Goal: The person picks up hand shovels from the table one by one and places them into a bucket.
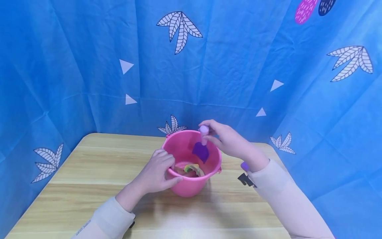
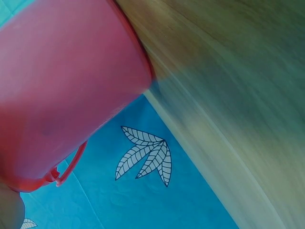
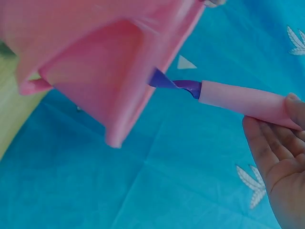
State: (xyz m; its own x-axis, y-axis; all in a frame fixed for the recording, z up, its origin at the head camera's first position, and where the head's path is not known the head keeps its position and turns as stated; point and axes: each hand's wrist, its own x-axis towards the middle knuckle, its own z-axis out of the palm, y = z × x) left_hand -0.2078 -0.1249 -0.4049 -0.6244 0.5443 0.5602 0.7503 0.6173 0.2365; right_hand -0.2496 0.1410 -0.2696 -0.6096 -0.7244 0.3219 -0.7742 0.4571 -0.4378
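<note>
A pink bucket [image 1: 189, 187] stands on the table, tilted a little in the head view. My left hand [image 1: 156, 171] grips its near left rim, with the thumb along the outside. Over the bucket's right side, my right hand [image 1: 225, 137] holds a toy shovel by its pale pink handle [image 3: 243, 100]. The shovel's purple blade [image 1: 201, 152] points down inside the bucket's mouth. At the bottom of the bucket lie yellow, green, whitish and brown items [image 1: 191, 169], partly hidden by the near rim. In the left wrist view, the bucket's outer wall [image 2: 71, 81] fills the upper left.
The wood-grain table [image 1: 98, 166] extends around the bucket. A blue curtain [image 1: 238, 49] with leaf prints hangs behind and on both sides. A black clip-like piece [image 1: 246, 180] and a small purple piece [image 1: 244, 166] show beside the right wrist.
</note>
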